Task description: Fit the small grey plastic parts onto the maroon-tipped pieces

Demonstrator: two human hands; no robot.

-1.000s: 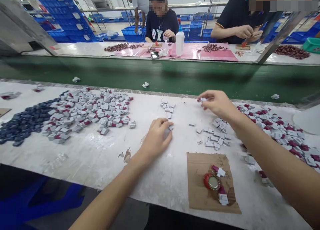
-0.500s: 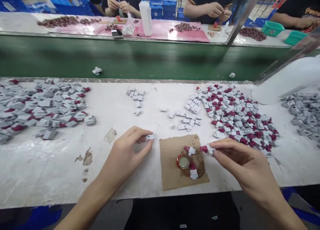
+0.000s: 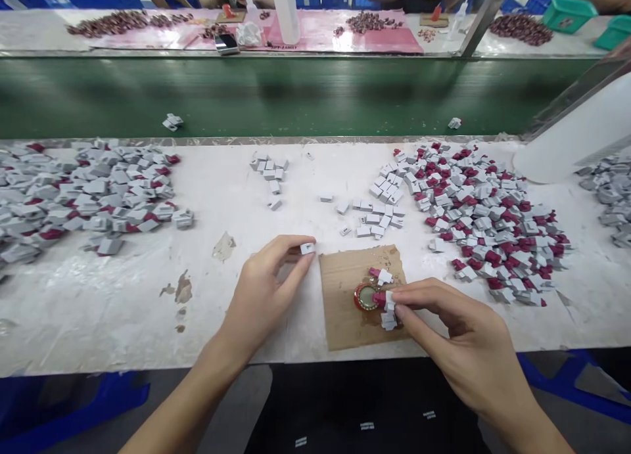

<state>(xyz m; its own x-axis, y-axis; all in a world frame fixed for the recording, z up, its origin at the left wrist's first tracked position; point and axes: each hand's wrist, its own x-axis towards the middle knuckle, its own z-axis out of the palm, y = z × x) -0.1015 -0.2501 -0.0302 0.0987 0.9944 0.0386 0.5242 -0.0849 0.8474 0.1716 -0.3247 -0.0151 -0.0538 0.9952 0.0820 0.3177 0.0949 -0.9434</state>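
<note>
Between thumb and forefinger, my left hand [image 3: 269,283] pinches a small light-grey plastic block [image 3: 307,248], just left of a brown cardboard square [image 3: 340,322]. My right hand [image 3: 458,329] pinches a grey-and-maroon plastic piece [image 3: 379,299], its maroon end at the rim of a bottle cap [image 3: 365,297]. The cap lies open side up on the cardboard, with something shiny inside. Another grey-and-maroon piece [image 3: 382,276] lies above it. A further grey piece [image 3: 388,320] sits below, partly covered by the one in my right hand.
Loose grey blocks [image 3: 379,217] lie beyond the cardboard. Piles of grey-and-maroon pieces stand at right [image 3: 493,224] and left [image 3: 89,198]. A white container [image 3: 572,132] leans at far right. Past the green belt [image 3: 296,92], co-workers' hands work at another table.
My right hand has moved left, bringing the maroon end of its piece from beside the cardboard to the bottle cap. My left hand still pinches its grey block. The view has tilted down.
</note>
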